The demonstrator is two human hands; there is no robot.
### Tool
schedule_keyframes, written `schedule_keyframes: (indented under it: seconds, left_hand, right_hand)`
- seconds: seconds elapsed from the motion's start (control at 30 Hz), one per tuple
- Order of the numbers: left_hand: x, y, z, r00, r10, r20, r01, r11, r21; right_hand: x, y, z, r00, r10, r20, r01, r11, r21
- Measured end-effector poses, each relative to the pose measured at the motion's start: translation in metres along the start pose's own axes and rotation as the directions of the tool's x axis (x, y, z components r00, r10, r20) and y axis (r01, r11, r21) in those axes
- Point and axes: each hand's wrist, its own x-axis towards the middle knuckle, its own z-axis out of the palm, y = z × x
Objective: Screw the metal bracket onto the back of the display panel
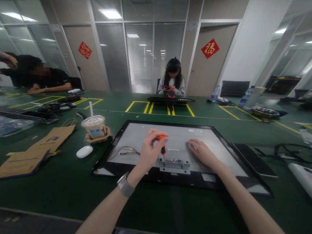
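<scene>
My left hand (152, 146) is closed on an orange and black screwdriver (163, 150), held upright with its tip down at the left end of a metal connector bracket (177, 163). That bracket sits along the near side of an opened flat display panel (132, 133), which lies back-up on the table. My right hand (200, 152) rests flat on the panel's pale back, fingers spread and holding nothing. Thin coloured wires (127, 150) run across the panel to the left of the bracket. Whether the screwdriver tip sits in a screw is too small to tell.
Left of the panel are an iced drink cup (93, 124), a white mouse (84, 151) and a brown paper bag (37, 150). At right lie a black phone (254, 160), cables and a white device (307, 183). A person (173, 78) sits across the green table (56, 192).
</scene>
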Motion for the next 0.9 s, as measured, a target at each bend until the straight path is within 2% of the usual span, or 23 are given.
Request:
schedule_keyframes:
  seconds: [0.13,0.37,0.57,0.77,0.9]
  left_hand:
    - [0.0002,0.0033,-0.0016,0.998,-0.064,0.021,0.065,0.998,-0.027]
    - [0.0005,0.0013,-0.0022,1.000,-0.008,0.011,0.008,1.000,-0.004]
    - [-0.0019,-0.0013,-0.0029,0.995,-0.089,0.051,0.092,0.993,-0.071]
    - [0.0001,0.0003,-0.0016,1.000,-0.005,0.015,0.005,1.000,-0.005]
    - [-0.0003,0.0031,-0.0010,0.999,-0.020,0.046,0.021,0.999,-0.039]
  right_hand:
    - [0.0001,0.0003,-0.0011,1.000,-0.004,-0.007,0.004,1.000,0.015]
    - [-0.0012,-0.0023,-0.0028,1.000,0.000,-0.001,0.000,1.000,-0.004]
    - [-0.0013,-0.0023,-0.0025,1.000,0.000,-0.013,0.000,1.000,0.022]
    - [-0.0011,-0.0016,-0.0008,1.000,0.013,-0.015,-0.013,1.000,0.015]
    - [-0.0009,-0.0012,-0.0001,1.000,0.021,-0.012,-0.020,1.000,0.015]
